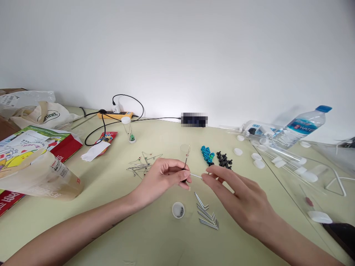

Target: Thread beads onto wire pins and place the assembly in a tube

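My left hand (pixel 172 174) is closed, thumb and fingers pinching a thin upright metal rod (pixel 186 157) that has a dark piece at its lower part. My right hand (pixel 238 195) is closed around one end of a hex key (pixel 196 176). The key's straight arm reaches left to the dark piece at my left fingertips; whether it sits inside that piece is hidden. Below my hands lie several L-shaped hex keys (pixel 207 214) and a small white cup (pixel 178 210) with tiny dark parts in it.
Thin metal rods (pixel 144 164) lie in a heap left of my left hand. Blue parts (pixel 207 154) and black screws (pixel 224 160) are grouped behind my right hand. Clear tubes (pixel 285 151) and a water bottle (pixel 305 125) lie right. A drink cup (pixel 61 177) stands left.
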Demonstrator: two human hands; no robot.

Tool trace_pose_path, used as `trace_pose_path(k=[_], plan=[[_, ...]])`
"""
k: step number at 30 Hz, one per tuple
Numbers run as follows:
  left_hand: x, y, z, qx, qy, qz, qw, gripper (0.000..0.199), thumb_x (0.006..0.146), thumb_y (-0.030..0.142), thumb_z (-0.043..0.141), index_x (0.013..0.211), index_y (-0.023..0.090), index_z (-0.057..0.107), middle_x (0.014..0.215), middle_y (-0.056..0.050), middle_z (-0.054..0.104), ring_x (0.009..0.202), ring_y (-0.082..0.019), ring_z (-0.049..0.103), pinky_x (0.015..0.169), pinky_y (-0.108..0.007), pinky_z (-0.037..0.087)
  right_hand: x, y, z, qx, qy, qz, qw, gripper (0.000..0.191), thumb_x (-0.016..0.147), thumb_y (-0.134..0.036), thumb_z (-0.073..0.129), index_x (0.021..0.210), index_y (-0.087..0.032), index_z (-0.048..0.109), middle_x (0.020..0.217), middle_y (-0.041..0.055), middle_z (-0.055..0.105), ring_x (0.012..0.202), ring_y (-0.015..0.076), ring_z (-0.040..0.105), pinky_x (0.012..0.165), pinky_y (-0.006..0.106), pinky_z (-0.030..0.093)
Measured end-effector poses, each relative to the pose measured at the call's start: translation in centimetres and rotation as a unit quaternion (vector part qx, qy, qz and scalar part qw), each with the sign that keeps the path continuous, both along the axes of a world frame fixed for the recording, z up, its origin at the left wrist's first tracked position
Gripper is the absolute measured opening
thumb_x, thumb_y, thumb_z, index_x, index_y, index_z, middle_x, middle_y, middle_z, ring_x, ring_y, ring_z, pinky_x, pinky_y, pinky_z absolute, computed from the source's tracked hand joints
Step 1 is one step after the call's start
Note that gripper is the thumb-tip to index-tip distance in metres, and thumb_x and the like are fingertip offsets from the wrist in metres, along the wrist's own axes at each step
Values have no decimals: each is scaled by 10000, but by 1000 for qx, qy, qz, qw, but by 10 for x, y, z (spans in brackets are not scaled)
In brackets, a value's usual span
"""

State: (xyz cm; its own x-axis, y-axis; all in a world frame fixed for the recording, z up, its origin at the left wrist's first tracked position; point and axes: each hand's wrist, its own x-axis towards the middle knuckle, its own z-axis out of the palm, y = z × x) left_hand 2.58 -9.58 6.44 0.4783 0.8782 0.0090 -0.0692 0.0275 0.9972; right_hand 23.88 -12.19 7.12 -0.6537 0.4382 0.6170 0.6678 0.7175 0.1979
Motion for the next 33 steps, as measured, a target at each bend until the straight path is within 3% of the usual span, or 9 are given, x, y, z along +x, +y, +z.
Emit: trace_pose_path(k=[3, 6, 11, 15, 17, 19, 25, 27, 33], plan=[[1, 0, -2, -6, -19, -10, 1000, 175, 822, 288, 587, 815, 134, 668, 756, -34, 641, 710, -147, 635, 746, -326, 561, 2, 0, -2, -20, 2, 9, 1000, 234, 866, -18, 428, 977, -174, 563, 892, 69, 634, 730, 150, 598, 562, 253, 435], [2, -1, -5, -4, -37, -5, 999, 155, 798, 279, 621, 832, 138, 675, 753, -23, 630, 734, -144, 628, 765, -334, 564, 3, 0, -2, -124, 70, 15, 990, 197, 886, -81, 478, 1010, -196, 579, 816, 35, 624, 639, 119, 564, 528, 234, 424], [4, 0, -9, -11, -47, 3, 999, 180, 738, 271, 689, 868, 148, 671, 827, -34, 675, 772, -158, 643, 801, -341, 552, -2, 3, 3, -379, 224, 1, 898, 168, 935, -221, 449, 964, -225, 614, 630, -21, 572, 486, 81, 513, 452, 187, 436], [5, -2, -11, -1, -48, 14, 999, 188, 740, 281, 688, 874, 151, 669, 839, -38, 684, 796, -168, 650, 816, -342, 545, -5, 3, 6, -476, 273, 2, 836, 170, 938, -274, 441, 999, -217, 589, 611, -30, 572, 463, 76, 529, 420, 168, 456], [5, -3, -9, 5, -43, 18, 999, 176, 760, 298, 665, 858, 151, 667, 823, -33, 677, 782, -164, 651, 807, -336, 547, -5, 2, 6, -469, 267, 2, 842, 171, 937, -279, 439, 1005, -218, 584, 603, -35, 567, 457, 73, 524, 422, 167, 459], [3, -2, -7, 5, -33, 22, 999, 182, 780, 321, 640, 839, 150, 661, 807, -36, 674, 763, -165, 656, 789, -329, 549, -5, 1, 5, -431, 240, -1, 870, 160, 928, -279, 458, 1011, -225, 583, 631, -28, 581, 494, 83, 542, 438, 175, 461], [0, 2, -3, -7, -25, 28, 999, 206, 796, 340, 619, 836, 141, 651, 825, -63, 684, 737, -170, 663, 791, -341, 542, -3, 1, 2, -219, 122, 22, 968, 210, 917, -198, 480, 1113, -225, 550, 931, 55, 626, 702, 123, 597, 586, 232, 468], [1, 1, -4, -10, -32, 21, 999, 192, 794, 325, 623, 828, 140, 655, 812, -57, 677, 761, -170, 654, 783, -337, 550, -2, 1, 2, -193, 111, 29, 974, 197, 920, -159, 462, 1078, -219, 564, 935, 54, 628, 715, 121, 600, 598, 228, 459], [4, -4, -7, -7, -44, 0, 999, 159, 788, 294, 629, 810, 142, 669, 748, -23, 637, 748, -153, 637, 781, -344, 564, 1, 1, 2, -238, 131, 1, 962, 226, 948, -194, 412, 1140, -233, 523, 672, -22, 594, 552, 96, 562, 512, 198, 437]])
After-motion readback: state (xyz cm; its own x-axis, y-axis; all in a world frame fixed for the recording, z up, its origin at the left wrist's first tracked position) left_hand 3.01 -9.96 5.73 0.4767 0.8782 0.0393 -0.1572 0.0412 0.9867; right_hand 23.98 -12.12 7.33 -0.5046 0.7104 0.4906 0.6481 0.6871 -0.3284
